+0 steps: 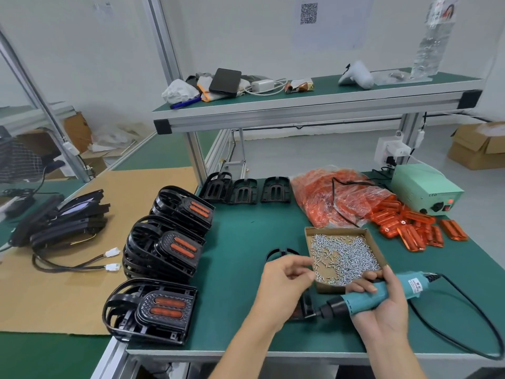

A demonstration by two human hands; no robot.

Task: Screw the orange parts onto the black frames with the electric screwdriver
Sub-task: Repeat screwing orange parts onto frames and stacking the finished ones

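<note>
Head | right hand (382, 305) gripped electric screwdriver (366, 296), tip pointing left at black frame (306, 305) | left hand (284, 283) nearer, fingertips pinched, contents unclear

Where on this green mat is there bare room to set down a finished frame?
Bare mat lies between the stacks of finished frames, the row of empty black frames and the screw box. The near edge below the electric screwdriver is also bare, apart from its cable. The right side is crowded with loose orange parts.
</note>
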